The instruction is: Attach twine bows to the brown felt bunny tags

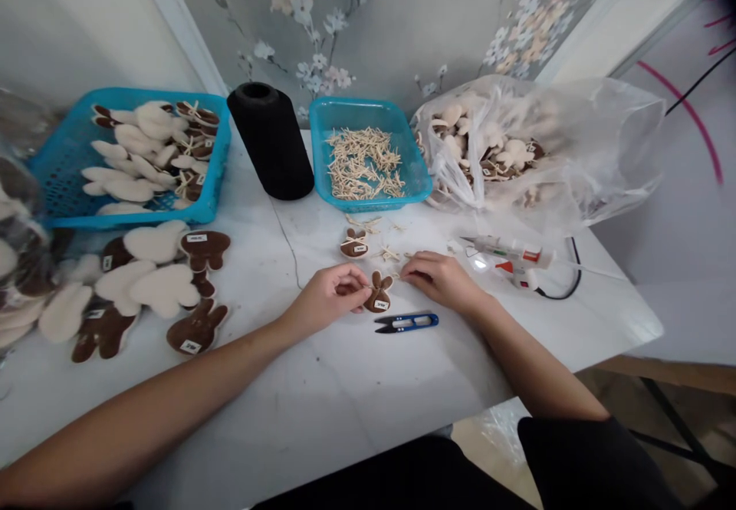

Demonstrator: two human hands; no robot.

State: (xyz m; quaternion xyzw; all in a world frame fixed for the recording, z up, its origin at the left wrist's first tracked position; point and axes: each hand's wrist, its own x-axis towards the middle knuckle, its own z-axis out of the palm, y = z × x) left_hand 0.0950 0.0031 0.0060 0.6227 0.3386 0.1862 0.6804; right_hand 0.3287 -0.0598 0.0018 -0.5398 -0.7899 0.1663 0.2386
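Observation:
A small brown plush rabbit head (378,295) with a white label lies flat on the table before me. My left hand (330,295) is closed, thumb and fingertips pinched at the rabbit's left edge. On the other side my right hand (437,276) pinches near its ears; a thin cream cord (396,275) shows at those fingertips. Just behind sits another brown rabbit head (353,243) wearing a cream bow. Loose cream bows (389,253) lie between the hands. Blue-handled thread snips (406,323) rest in front of the rabbit.
A blue basket (368,205) holds many cream bows. Left of it stands a black thread cone (273,142). Plush pieces fill a larger blue basket (135,220) and a plastic bag (592,157); more brown-and-cream pieces (164,291) lie left. A glue gun (517,253) sits right.

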